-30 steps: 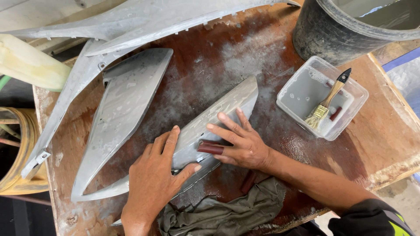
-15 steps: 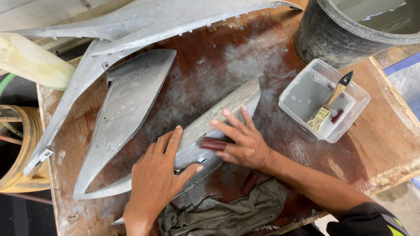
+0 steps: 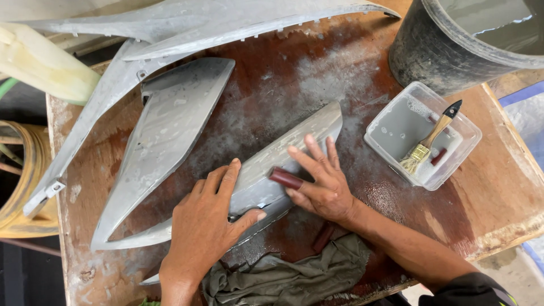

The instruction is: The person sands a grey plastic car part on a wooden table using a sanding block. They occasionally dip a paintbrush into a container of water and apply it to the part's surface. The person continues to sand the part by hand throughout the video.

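Our left hand [image 3: 207,224] lies flat, pinning the grey panel [image 3: 277,161] to the counter [image 3: 504,187] while our right hand [image 3: 320,181], fingers spread, presses sandpaper [image 3: 285,178] onto it.

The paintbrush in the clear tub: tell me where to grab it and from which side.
Grip the paintbrush by its wooden handle near the black tip, coming from above and the upper right. That end juts up over the rim of the clear tub, while the bristles lie low in the cloudy liquid, so the handle looks dry and free.
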